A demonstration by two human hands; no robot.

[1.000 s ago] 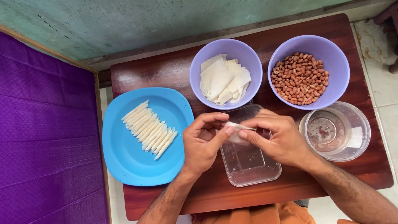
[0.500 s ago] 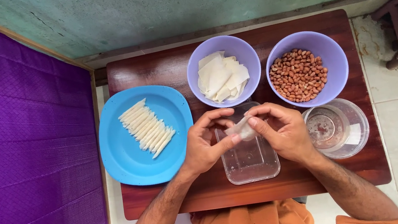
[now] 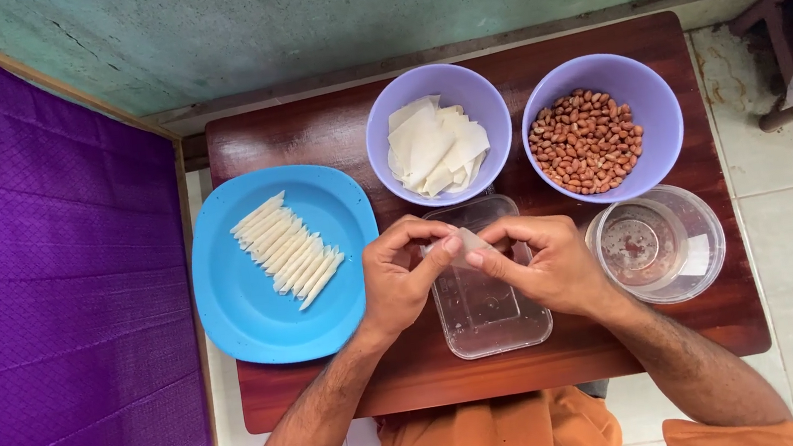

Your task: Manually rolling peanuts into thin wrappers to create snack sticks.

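On the tabletop (image 3: 305, 133), a plate (image 3: 246, 312) carrying a row of rolled sticks (image 3: 289, 251) lies at the left. Behind the rectangular container (image 3: 489, 318) stands the bowl of wrappers (image 3: 439, 135); the bowl of peanuts (image 3: 602, 127) is to its right, with a round container (image 3: 656, 243) in front of that bowl.

The left hand (image 3: 401, 278) and the right hand (image 3: 544, 260) are meeting over a clear rectangular container (image 3: 488, 313), pinching a small pale wrapper piece (image 3: 465, 245) between their fingertips. To the left, a blue plate (image 3: 246, 312) is carrying a slanted row of thin white rolled sticks (image 3: 289, 251). On the far side, a lilac bowl (image 3: 386, 134) is holding white wrapper sheets (image 3: 435, 146), and beside it to the right another lilac bowl (image 3: 649, 101) is holding peanuts (image 3: 586, 141). A clear round container (image 3: 701, 236) is sitting just right of the right hand. Everything is resting on a dark wooden table (image 3: 294, 130), with purple cloth (image 3: 43, 297) lying at the left.
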